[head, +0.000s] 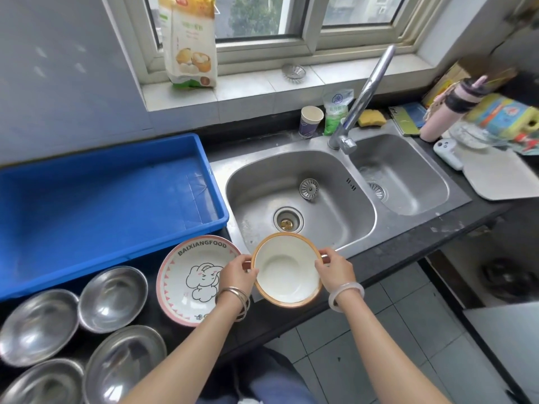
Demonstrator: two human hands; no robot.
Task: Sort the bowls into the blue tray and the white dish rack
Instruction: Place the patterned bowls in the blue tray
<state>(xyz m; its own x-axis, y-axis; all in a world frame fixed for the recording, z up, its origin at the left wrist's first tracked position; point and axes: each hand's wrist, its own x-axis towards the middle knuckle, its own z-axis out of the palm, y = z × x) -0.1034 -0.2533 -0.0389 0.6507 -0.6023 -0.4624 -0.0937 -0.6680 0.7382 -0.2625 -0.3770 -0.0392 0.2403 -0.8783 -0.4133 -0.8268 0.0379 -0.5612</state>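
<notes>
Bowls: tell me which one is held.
The orange-rimmed white bowl, gripped by the left hand and right hand; the pink cartoon bowl and the steel ones sit untouched.

Steel sink [306, 170], faucet [364, 94], paper cup [311, 121], sponge [372, 118]

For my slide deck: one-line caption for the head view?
Both hands hold an orange-rimmed bowl beside the sink.

Dark stone counter [408, 243] with a double stainless sink [300, 205] set in, chrome faucet [364, 94] between the basins. Behind it a pale tiled sill [262, 86] under a white-framed sliding window [309, 27] (daylight, green foliage outside); plain grey-white wall [58, 68] to the left. Floor is grey-green tile [408, 316] with dark grout lines.
</notes>
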